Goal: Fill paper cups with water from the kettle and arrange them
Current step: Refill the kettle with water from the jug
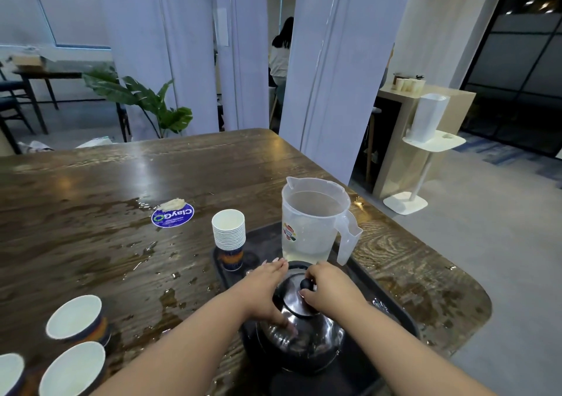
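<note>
The round black knob of the shiny dark steel kettle was pinched by the right hand, while the kettle's shoulder was steadied by the flat, unclenched left hand; the lid was judged to be in the course of being seated or lifted, before any pouring. A steady lift by the handle would be called for next. Just beyond both grips a clear plastic jug of water and a stack of white paper cups stood on a black tray. Three loose paper cups lay well to the left on the wet brown wooden surface, beside a blue round sticker. Behind were white pillars, a green plant and a seated person.
</note>
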Demonstrator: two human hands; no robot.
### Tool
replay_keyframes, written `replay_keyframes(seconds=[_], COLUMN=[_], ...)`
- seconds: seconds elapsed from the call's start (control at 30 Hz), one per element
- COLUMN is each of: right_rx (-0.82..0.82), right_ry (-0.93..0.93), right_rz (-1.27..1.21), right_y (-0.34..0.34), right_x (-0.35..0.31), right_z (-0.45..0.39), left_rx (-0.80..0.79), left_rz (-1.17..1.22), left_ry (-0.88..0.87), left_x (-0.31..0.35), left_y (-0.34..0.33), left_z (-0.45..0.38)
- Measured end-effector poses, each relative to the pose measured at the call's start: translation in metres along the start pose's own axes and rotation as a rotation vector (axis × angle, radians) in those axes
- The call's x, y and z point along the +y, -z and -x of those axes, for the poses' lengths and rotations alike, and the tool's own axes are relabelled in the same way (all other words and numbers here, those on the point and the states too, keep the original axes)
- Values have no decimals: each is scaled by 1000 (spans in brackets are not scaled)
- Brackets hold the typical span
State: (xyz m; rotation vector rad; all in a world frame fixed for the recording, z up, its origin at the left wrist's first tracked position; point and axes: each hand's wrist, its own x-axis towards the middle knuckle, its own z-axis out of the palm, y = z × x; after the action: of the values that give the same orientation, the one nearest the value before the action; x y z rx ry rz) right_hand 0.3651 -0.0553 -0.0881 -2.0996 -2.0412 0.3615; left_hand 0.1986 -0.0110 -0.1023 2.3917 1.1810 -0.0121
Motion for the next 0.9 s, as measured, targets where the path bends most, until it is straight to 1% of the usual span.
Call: replay_keyframes(seconds=[0.1,0.33,0.47,0.57,0.73,0.9], right_rx=[-3,65,132,144,111,78], right_ry=[14,54,134,166,97,59], right_rz=[19,-31,34,-27,-91,-39], right_y=[-5,-17,-26,-33,-38,-39], right_x=[0,7,14,15,8,11], right_z=[-2,3,10,14,14,12], left_rx=[9,43,63,72,88,57], left_rz=[-10,-40,-54,-52,-31,-16], left_ry=[-2,-20,-37,-55,-67,-47], left_x=[0,-3,0,0,1,2], left_y=[-2,-6,-8,-7,-5,-2], left_z=[-1,-4,-4,-3,-1,0])
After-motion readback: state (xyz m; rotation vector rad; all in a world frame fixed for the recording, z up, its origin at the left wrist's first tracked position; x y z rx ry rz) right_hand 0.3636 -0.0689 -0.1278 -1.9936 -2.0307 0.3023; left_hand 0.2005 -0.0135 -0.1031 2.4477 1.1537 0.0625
